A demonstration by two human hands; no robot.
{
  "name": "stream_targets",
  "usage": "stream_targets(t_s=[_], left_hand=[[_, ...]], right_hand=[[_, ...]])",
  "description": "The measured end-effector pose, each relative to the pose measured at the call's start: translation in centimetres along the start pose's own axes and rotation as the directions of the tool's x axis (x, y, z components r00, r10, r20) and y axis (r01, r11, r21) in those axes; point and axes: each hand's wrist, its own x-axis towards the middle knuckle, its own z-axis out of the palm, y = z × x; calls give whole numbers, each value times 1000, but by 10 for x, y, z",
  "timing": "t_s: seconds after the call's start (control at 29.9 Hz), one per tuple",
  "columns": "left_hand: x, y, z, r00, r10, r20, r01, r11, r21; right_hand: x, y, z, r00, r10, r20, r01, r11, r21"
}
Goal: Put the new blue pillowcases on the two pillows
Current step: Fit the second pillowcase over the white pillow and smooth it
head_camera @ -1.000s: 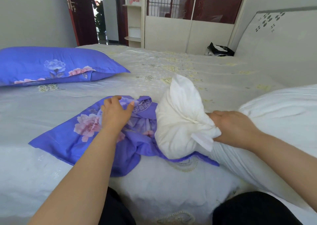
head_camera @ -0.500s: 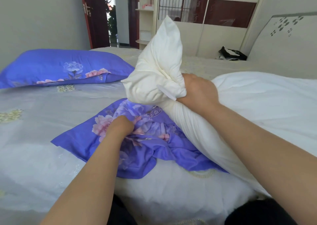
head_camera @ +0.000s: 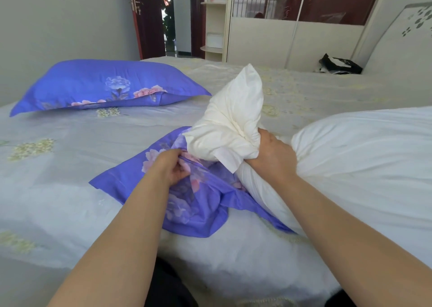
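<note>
Gripping pillow [head_camera: 233, 124], right hand [head_camera: 272, 157] clenched

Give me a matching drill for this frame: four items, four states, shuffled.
Items:
1. bare white pillow
2. loose blue floral pillowcase
3. blue floral cased pillow
4. black bag

States:
A. lying at the far left of the bed
B. bunched end squeezed in the right hand
C. at the far edge by the wardrobe
D. gripped by the left hand

Pairs: 1-B, 2-D, 3-A, 4-C

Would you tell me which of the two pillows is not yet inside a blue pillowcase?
The white pillow gripped by the right hand; the other pillow, far left, is already cased in blue.
</note>
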Motion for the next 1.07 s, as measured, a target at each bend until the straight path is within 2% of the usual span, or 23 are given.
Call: stream_targets(t_s=[0.03,0.1,0.3,0.37,0.47,0.57,0.73,0.83,0.87,0.9,0.93,0.97,1.04,1.07], left_hand=[[0,3,-3,1000,-20,5,21,991,-136],[-3,7,-5,998,-32,49,44,968,-247],[-27,15,2,973,8,232,73,939,-336],[-38,20,1,940,76,333,47,937,-346],[-45,30,-5,888,50,457,110,941,-319],[-42,40,-7,924,2,384,69,983,-171],[-20,47,-6,987,-82,140,88,995,-36],[-2,51,-9,998,-61,12,59,991,118],[6,54,-12,999,-20,-49,30,974,225],[12,58,-16,994,21,-106,15,946,324],[15,63,-17,980,124,-157,-39,888,457],[15,67,-15,947,273,-170,-113,777,620],[10,73,-5,837,547,-24,-215,369,904],[8,75,3,800,596,72,-223,183,958]], right_hand=[[-1,0,1,1000,-17,-12,17,1000,2],[-5,-4,6,997,-69,-24,68,996,-61],[-14,-14,20,992,-110,-65,88,956,-280],[-14,-16,21,992,-102,-75,71,937,-342],[-24,-23,20,982,-160,-104,107,911,-397],[-45,-26,16,956,-276,-101,226,911,-345],[-56,-24,6,929,-358,-90,336,922,-193],[-57,-22,1,913,-391,-114,378,918,-120],[-60,-21,-1,907,-401,-128,392,915,-90],[-64,-21,-3,899,-414,-142,409,910,-61],[-69,-21,-4,892,-425,-152,424,905,-42],[-73,-22,-5,887,-437,-151,437,899,-32],[-75,-22,-7,886,-447,-127,448,894,-21],[-75,-22,-9,888,-446,-112,448,894,-16]])
